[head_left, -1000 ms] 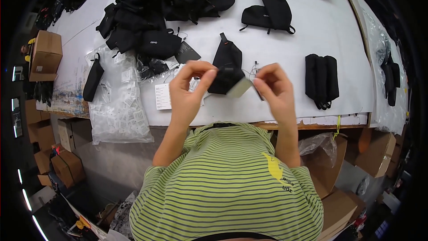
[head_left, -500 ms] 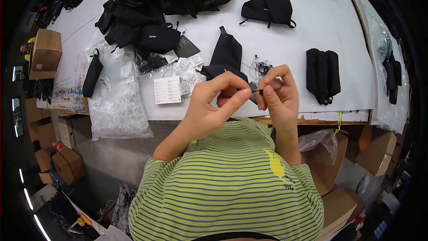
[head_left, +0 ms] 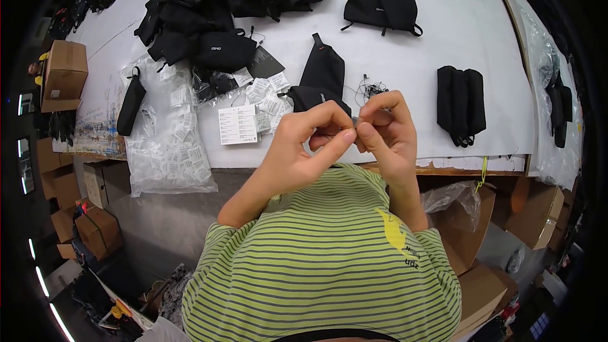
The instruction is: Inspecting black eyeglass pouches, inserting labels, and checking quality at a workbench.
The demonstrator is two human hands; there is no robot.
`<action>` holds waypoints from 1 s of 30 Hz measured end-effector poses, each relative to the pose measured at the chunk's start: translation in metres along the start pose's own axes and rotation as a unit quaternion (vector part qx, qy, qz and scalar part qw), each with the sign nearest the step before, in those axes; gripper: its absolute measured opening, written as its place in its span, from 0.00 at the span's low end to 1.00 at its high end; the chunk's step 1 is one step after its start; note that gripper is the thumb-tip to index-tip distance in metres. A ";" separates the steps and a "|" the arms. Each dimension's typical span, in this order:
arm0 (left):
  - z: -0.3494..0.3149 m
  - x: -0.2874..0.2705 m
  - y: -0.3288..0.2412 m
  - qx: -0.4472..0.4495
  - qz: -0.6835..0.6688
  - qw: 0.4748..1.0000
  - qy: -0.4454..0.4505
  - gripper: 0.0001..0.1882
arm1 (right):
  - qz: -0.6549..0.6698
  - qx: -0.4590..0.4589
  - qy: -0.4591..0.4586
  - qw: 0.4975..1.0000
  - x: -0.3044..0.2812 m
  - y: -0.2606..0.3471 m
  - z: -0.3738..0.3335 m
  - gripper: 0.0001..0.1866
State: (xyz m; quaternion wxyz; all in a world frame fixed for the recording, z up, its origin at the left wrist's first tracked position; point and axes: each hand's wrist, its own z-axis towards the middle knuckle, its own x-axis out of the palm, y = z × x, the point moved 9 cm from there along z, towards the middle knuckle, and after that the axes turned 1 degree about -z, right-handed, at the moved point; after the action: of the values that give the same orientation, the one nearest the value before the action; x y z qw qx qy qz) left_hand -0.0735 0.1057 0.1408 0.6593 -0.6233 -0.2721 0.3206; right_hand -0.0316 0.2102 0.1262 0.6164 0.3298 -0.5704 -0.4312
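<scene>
My left hand (head_left: pixel 297 145) and my right hand (head_left: pixel 392 142) meet in front of my chest, over the near table edge. Thumb and index finger of each are pinched together on a short thin black string, mostly hidden by the fingertips now. Just beyond the left hand lie black fabric pouches (head_left: pixel 323 69), one crossing the other. A tangle of thin black strings (head_left: pixel 372 92) with small tabs rests behind my right hand. White printed tags (head_left: pixel 275 106) are scattered left of the pouches, beside a neat stack of white printed cards (head_left: pixel 239 125).
Black pouches (head_left: pixel 221 50) are heaped at the far left. A clear plastic bag of white tags (head_left: pixel 168 158) hangs over the table's front edge. Another crossed pair of pouches (head_left: pixel 389 9) lies far right, with a bundled set (head_left: pixel 460 104) nearer. Cardboard boxes (head_left: pixel 484 297) stand below right.
My right hand has moved left against my left hand, closing the gap where the black string showed. The left hand stays nearly in place.
</scene>
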 end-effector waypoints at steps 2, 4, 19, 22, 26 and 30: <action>0.001 0.001 0.000 0.020 0.035 0.999 0.019 0.07 | -0.028 0.021 -0.002 0.999 -0.001 0.000 0.000 0.09; 0.003 -0.001 0.009 0.003 0.006 1.000 0.015 0.10 | -0.008 0.043 0.030 0.999 0.000 -0.002 0.000 0.09; -0.040 -0.019 0.102 0.108 0.189 0.956 -0.195 0.17 | 0.047 -0.021 -0.037 0.998 -0.017 -0.006 0.005 0.07; -0.035 -0.019 0.091 0.126 0.214 0.932 -0.263 0.16 | 0.046 -0.021 -0.021 0.998 -0.017 -0.009 0.005 0.07; -0.018 -0.027 0.102 0.160 0.340 0.904 -0.206 0.17 | 0.058 -0.027 -0.020 0.998 -0.021 -0.011 0.004 0.08; -0.021 -0.027 0.119 0.166 0.341 0.908 -0.180 0.18 | 0.089 -0.014 -0.040 0.995 -0.024 -0.013 0.000 0.08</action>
State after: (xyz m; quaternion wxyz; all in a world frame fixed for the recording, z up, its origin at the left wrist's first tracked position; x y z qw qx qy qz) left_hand -0.0852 0.0739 0.0214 0.5433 -0.4919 -0.0995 0.6730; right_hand -0.0331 0.2261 0.1044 0.6336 0.2509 -0.6157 -0.3956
